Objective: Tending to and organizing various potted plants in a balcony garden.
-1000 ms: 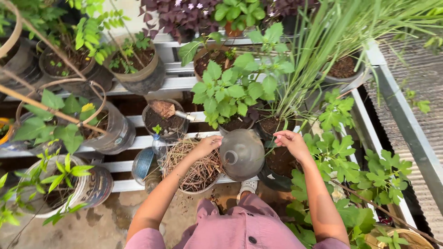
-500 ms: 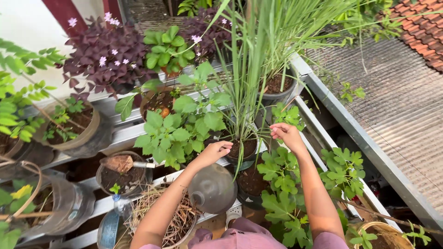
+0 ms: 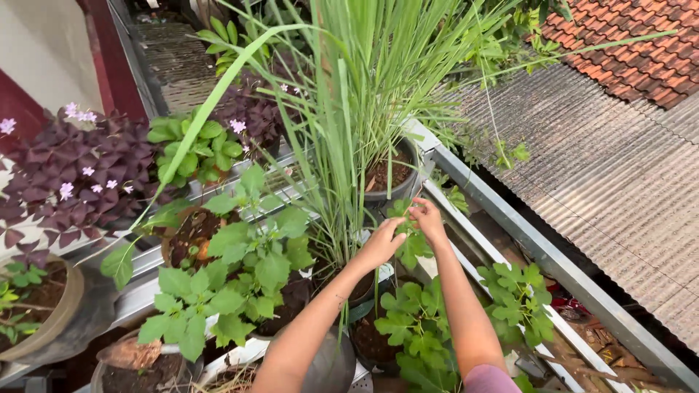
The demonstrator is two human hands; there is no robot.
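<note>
My left hand (image 3: 381, 245) and my right hand (image 3: 429, 218) reach forward and meet at a small green leafy stem (image 3: 402, 208). That stem stands between a tall grass plant (image 3: 342, 145) and a dark pot of soil (image 3: 405, 183). The right hand's fingertips pinch the stem. The left hand's fingers lie together against the leaves just below; whether they grip is unclear. Both forearms pass over a plant with lobed leaves (image 3: 408, 320).
Potted plants crowd a slatted white rack: a broad-leaved green one (image 3: 240, 269), a purple-leaved one with pale flowers (image 3: 65, 167), and a brown pot (image 3: 44, 320) at the left. A grey metal rail (image 3: 524, 240) edges the rack on the right, with corrugated roofing (image 3: 604, 167) beyond.
My view has tilted up and forward. Both hands have moved away from the round grey jug and the straw-filled pot, reached further out, and come together at the small leafy stem.
</note>
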